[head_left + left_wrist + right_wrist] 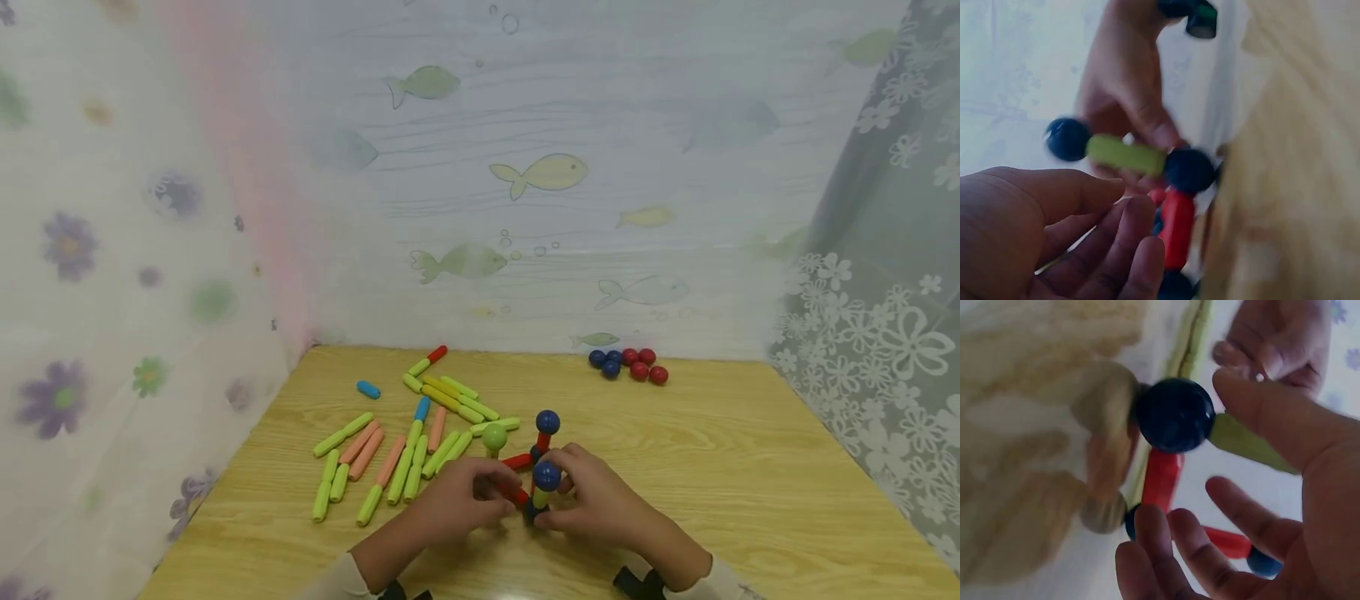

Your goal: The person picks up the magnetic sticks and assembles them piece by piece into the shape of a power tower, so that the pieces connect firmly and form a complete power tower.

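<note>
A frame of magnetic sticks and balls stands between the hands. Its red sticks point(516, 462) lie low, joined by dark blue balls point(1189, 169). A short green stick point(1125, 155) rises from the front ball, topped by a blue ball point(547, 477). Another blue ball point(547, 422) tops a red upright behind, and a light green ball point(494, 437) sits at the left corner. My right hand point(596, 500) holds the frame loosely, thumb by the front ball and fingers around its far side. My left hand point(467, 500) is bent beside the red sticks, with nothing visible between its fingertips.
Many green, orange and yellow sticks point(365, 454) lie on the left of the wooden table point(750, 467), with a blue stick point(368, 389) apart. Loose blue balls point(611, 368) and red balls point(639, 372) are grouped at the back, near the fish-patterned curtain point(450, 308).
</note>
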Available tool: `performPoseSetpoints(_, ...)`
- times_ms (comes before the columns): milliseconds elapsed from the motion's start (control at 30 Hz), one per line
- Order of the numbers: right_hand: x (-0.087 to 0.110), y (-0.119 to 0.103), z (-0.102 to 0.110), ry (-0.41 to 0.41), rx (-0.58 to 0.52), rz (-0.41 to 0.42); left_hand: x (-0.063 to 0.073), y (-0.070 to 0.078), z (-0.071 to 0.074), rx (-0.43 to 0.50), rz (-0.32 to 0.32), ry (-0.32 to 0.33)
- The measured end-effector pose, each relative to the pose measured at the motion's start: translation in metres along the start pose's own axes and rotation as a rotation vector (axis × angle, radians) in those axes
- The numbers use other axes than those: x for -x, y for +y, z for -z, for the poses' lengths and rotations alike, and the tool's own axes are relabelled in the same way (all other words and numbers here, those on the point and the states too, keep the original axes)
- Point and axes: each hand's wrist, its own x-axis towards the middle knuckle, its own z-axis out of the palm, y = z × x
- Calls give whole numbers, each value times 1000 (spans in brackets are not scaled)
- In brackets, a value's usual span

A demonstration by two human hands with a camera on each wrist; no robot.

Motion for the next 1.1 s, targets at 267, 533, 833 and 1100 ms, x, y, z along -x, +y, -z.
performPoseSetpoints(267,-2,-3,-9,5,54,-56,3,-13,90,-292,124,257)
performPoseSetpoints(533,-2,1,-8,15,49,-83,-12,-55,192,-375,269,405)
performPoseSetpoints(833,-3,5,-2,-12,-7,-87,-18,-86,215,-182,391,420)
performPoseSetpoints(1100,-5,6,-1,-29,-6,-90,-22,-97,212,-184,413,441)
